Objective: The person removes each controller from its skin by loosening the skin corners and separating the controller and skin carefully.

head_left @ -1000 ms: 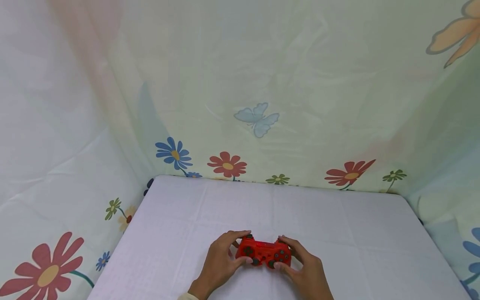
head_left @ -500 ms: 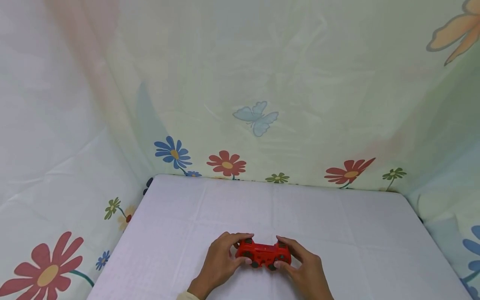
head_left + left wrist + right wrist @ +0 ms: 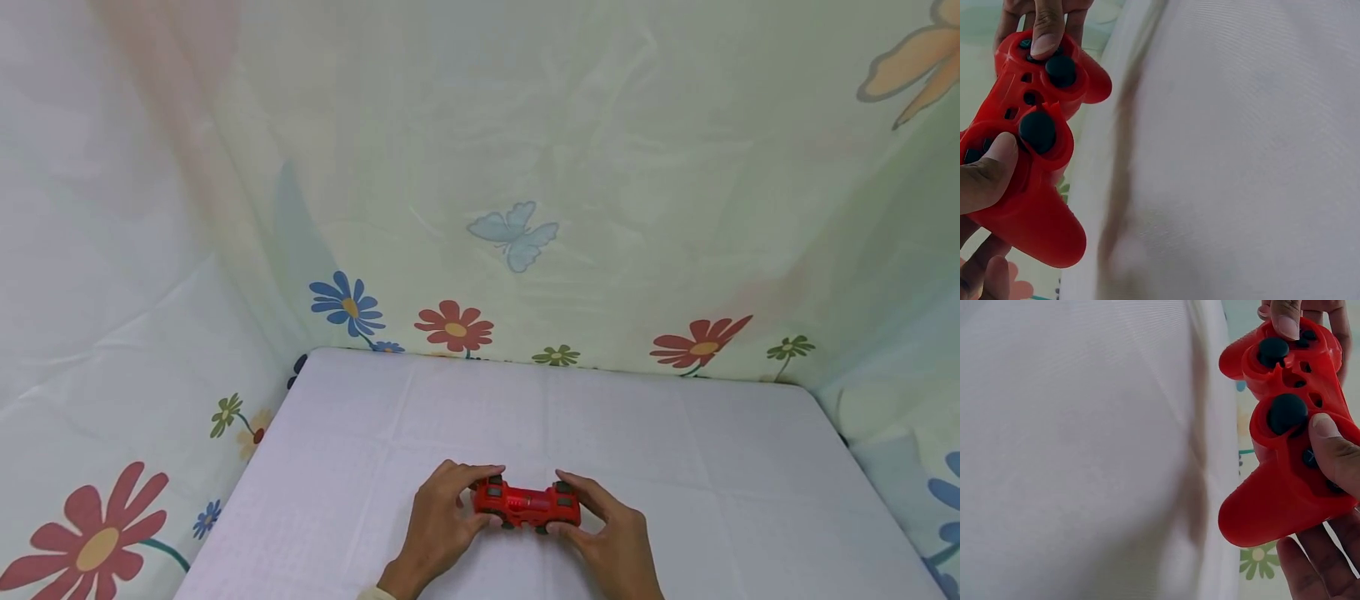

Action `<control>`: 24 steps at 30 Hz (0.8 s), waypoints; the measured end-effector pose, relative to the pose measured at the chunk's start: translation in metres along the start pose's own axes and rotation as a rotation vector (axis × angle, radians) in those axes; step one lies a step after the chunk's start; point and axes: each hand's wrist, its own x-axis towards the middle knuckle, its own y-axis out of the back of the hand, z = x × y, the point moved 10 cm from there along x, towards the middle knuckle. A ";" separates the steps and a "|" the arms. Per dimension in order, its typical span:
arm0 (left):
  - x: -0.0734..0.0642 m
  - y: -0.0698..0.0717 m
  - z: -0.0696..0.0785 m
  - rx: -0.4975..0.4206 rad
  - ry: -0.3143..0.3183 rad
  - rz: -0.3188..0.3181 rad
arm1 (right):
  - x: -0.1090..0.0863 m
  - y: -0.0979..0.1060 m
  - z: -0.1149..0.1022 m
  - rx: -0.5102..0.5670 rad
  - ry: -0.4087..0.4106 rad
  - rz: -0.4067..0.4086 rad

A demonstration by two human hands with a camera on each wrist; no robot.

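Cloth backdrop (image 3: 615, 150): pale printed sheets rise behind and on both sides, with flowers along the base and a blue butterfly (image 3: 516, 236) at the back.
White surface (image 3: 645, 450): its cover has faint creases and spreads beyond and to either side of your hands.
Red controller (image 3: 527, 502): between your hands, over the nearer part of the surface, tipped so its shoulder edge shows to the head view; you cannot tell whether any part touches the cover.
Left hand (image 3: 441, 521): gripping one end, thumb on the face by the directional pad (image 3: 974, 155), other fingers behind.
Right hand (image 3: 618, 537): gripping the other end, thumb over the face buttons (image 3: 1310, 457).
Thumbsticks: the left stick (image 3: 1038, 129) and right stick (image 3: 1288, 412) both stand uncovered beside your thumbs.
Tilting: turn both wrists evenly so the body doesn't twist, and support it from behind rather than squeezing; pressing hard with one thumb could tip that end.
Edges: the far edge lies well beyond the controller, against the backdrop; side edges are well apart from your hands; the near edge is out of view, so judge it carefully.
Room: forward and sideways look roomiest for your elbows.
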 end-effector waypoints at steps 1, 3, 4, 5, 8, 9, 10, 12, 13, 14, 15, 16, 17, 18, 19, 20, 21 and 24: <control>0.000 0.000 0.000 0.004 0.002 0.001 | 0.000 0.000 0.000 -0.012 -0.002 0.004; -0.001 -0.001 0.000 0.015 0.003 -0.004 | -0.001 0.000 -0.001 -0.040 -0.009 0.014; -0.002 -0.002 -0.001 0.024 0.006 -0.010 | -0.002 0.000 -0.001 -0.050 -0.012 0.018; -0.003 -0.003 -0.001 0.034 0.008 -0.015 | -0.003 0.000 -0.001 -0.062 -0.012 0.022; -0.004 -0.004 -0.001 0.060 0.001 -0.025 | -0.004 -0.002 0.000 -0.084 -0.015 0.020; -0.005 -0.005 -0.001 0.066 0.000 -0.030 | -0.004 -0.003 0.000 -0.089 -0.007 0.018; -0.005 -0.005 -0.001 0.072 -0.005 -0.033 | -0.004 -0.003 0.000 -0.093 0.002 0.015; -0.005 -0.005 0.001 0.071 -0.018 -0.038 | -0.003 -0.003 0.000 -0.098 0.013 0.007; -0.005 -0.006 0.001 0.066 -0.026 -0.043 | -0.003 -0.003 0.000 -0.104 0.015 0.004; -0.004 -0.007 0.003 0.061 -0.037 -0.050 | -0.003 -0.003 0.000 -0.108 0.018 0.002; -0.004 -0.007 0.005 0.055 -0.046 -0.058 | -0.003 -0.003 0.000 -0.107 0.017 -0.001; -0.003 -0.008 0.007 0.050 -0.061 -0.067 | -0.003 -0.003 0.000 -0.111 0.011 -0.005; -0.002 -0.010 0.009 0.046 -0.069 -0.081 | -0.003 -0.003 0.000 -0.115 0.005 -0.010; -0.001 -0.011 0.011 0.044 -0.077 -0.095 | -0.003 -0.004 0.000 -0.124 0.000 -0.015; -0.001 -0.013 0.013 0.043 -0.082 -0.109 | -0.004 -0.004 0.000 -0.131 -0.004 -0.019; 0.000 -0.014 0.014 0.045 -0.086 -0.120 | -0.004 -0.004 0.001 -0.134 -0.008 -0.023; 0.000 -0.014 0.016 0.047 -0.084 -0.130 | -0.004 -0.005 0.001 -0.135 -0.009 -0.026; 0.000 -0.015 0.017 0.049 -0.074 -0.144 | -0.005 -0.006 0.002 -0.143 -0.001 -0.032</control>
